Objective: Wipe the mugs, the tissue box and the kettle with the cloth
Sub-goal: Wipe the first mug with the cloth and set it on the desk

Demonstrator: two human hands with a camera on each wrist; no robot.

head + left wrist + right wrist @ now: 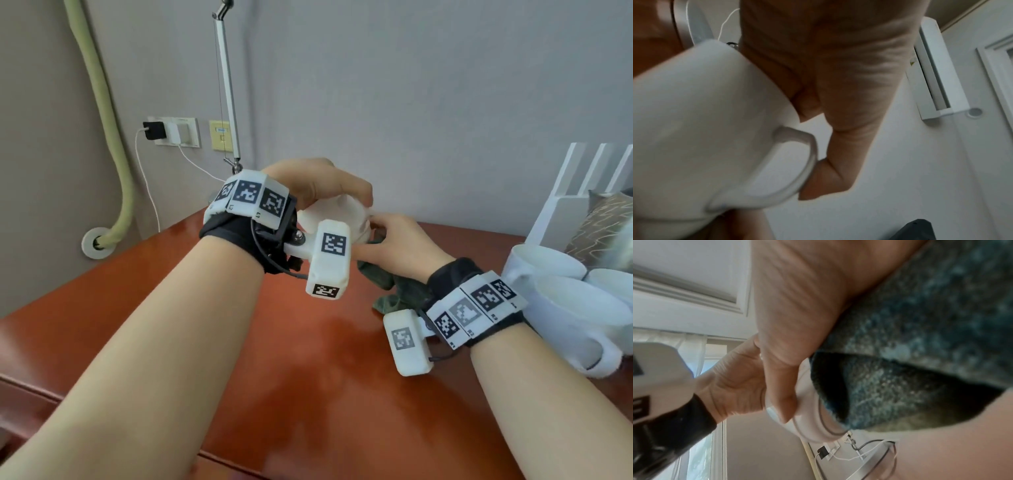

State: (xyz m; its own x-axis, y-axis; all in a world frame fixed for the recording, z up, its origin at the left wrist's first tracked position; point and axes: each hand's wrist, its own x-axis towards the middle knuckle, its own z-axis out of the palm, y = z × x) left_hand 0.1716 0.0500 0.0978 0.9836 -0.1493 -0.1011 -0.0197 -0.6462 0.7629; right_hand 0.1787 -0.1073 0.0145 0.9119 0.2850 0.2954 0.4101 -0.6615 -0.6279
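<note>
step: wiping one white mug (346, 219); looks like the first of the mugs, judged from the others lying untouched at the right.
next move: my read, left hand needs to rotate the mug so the cloth reaches the unwiped wall and handle; the grip has to stay firm since the mug is held in the air.
tabletop (308, 359): red-brown wood, glossy. Both forearms reach over it from the near edge.
right hand (397, 246): palm toward the mug, fingers curled around the dark green cloth (394, 291), pressing it at the mug's rim side. Thumb lies on the rim in the right wrist view. Cloth tail hangs below the wrist, near the tabletop; contact with it can't be told.
left hand (318, 185): above the table, wrist cocked, fingers wrapped over the mug body from the top. Left wrist view shows the mug handle (797, 155) pointing away from the palm, a fingertip just beside it.
mug position: held between both hands, clear of the tabletop, tilted.
other mugs (561, 301): white, lying on their sides at the right edge, just beside the right wrist.
tissue box: can't identify for sure; a patterned thing (603, 222) sits behind the mugs.
kettle: not in view.
far: white slatted rack (582, 178) at right, wall socket with charger (168, 132) at back left.
</note>
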